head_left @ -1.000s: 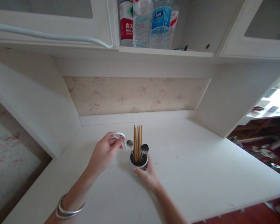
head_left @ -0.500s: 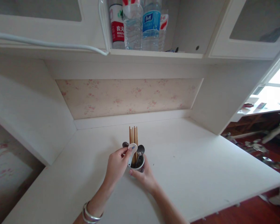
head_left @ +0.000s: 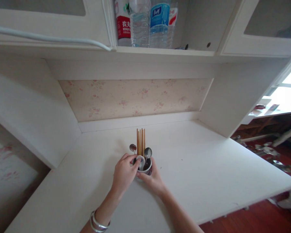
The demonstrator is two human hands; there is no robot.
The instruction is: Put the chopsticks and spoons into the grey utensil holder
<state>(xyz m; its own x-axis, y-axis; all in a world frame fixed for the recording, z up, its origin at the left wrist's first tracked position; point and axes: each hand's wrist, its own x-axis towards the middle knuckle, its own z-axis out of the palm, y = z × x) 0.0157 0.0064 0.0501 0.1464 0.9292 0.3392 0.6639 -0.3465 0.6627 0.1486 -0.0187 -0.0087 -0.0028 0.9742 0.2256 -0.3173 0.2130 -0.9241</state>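
Observation:
A small cup stands on the white desk and holds wooden chopsticks and two metal spoons. My left hand pinches a white ceramic spoon that sits bowl-up in the cup, its handle down inside. My right hand is wrapped around the cup's near side and steadies it. Bangles ring my left wrist.
Several water bottles stand on the shelf above, beside cabinet doors. A white cable runs along the upper left. Floral wallpaper backs the alcove; white side panels close it in. Clutter lies on the red floor at the right.
My left hand brought the white spoon from left of the cup over its rim and lowered it in among the chopsticks. My right hand stayed on the cup.

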